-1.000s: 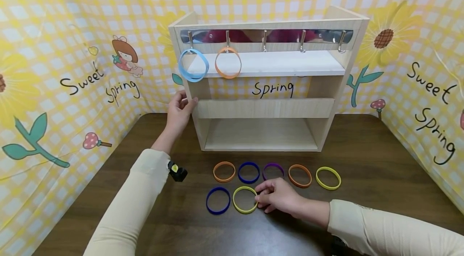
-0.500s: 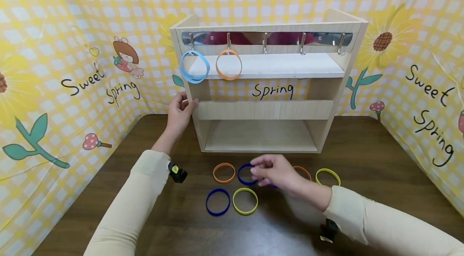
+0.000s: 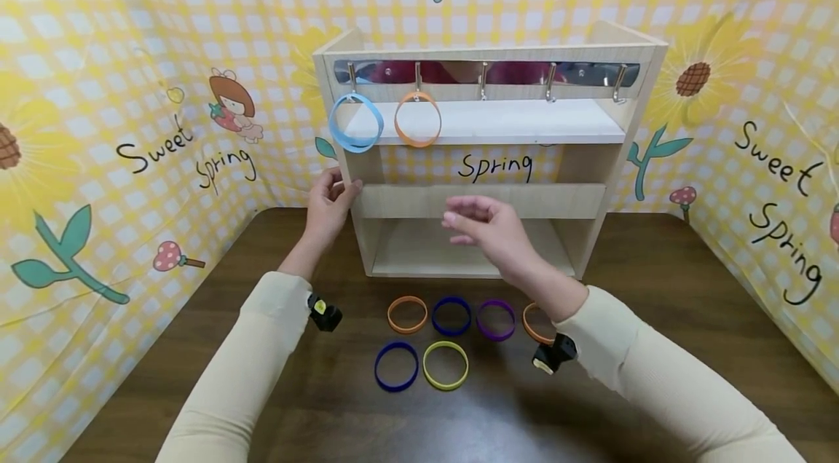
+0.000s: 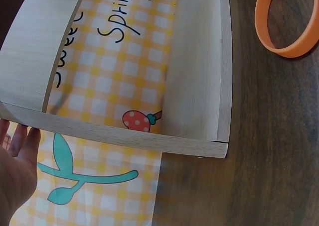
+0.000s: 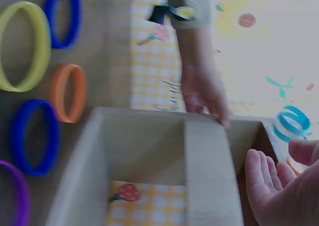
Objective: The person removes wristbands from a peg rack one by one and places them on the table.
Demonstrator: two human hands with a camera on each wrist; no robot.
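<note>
A pale wooden shelf unit (image 3: pixel 485 201) stands on the table, with a row of metal hooks along its top. My left hand (image 3: pixel 330 207) grips its left side panel, thumb at the front edge. Light blue wristbands (image 3: pixel 356 123) hang from the leftmost hook and an orange wristband (image 3: pixel 417 119) from the second. My right hand (image 3: pixel 488 230) is raised before the lower shelf, fingers loosely bent, holding nothing. Below it lie a purple wristband (image 3: pixel 496 338), two dark blue ones, a yellow wristband (image 3: pixel 446 386) and an orange wristband (image 3: pixel 407 330); my right forearm partly covers another orange one.
The three right-hand hooks (image 3: pixel 551 84) carry nothing. A yellow checked cloth (image 3: pixel 216 121) surrounds the dark wooden table (image 3: pixel 314 405) at the back and sides. Each wrist wears a small black camera (image 3: pixel 325 313).
My right hand has left the yellow wristband and risen over the purple one toward the shelf unit, without a band. The rightmost yellow wristband is now hidden behind my right arm. My left hand stays put.
</note>
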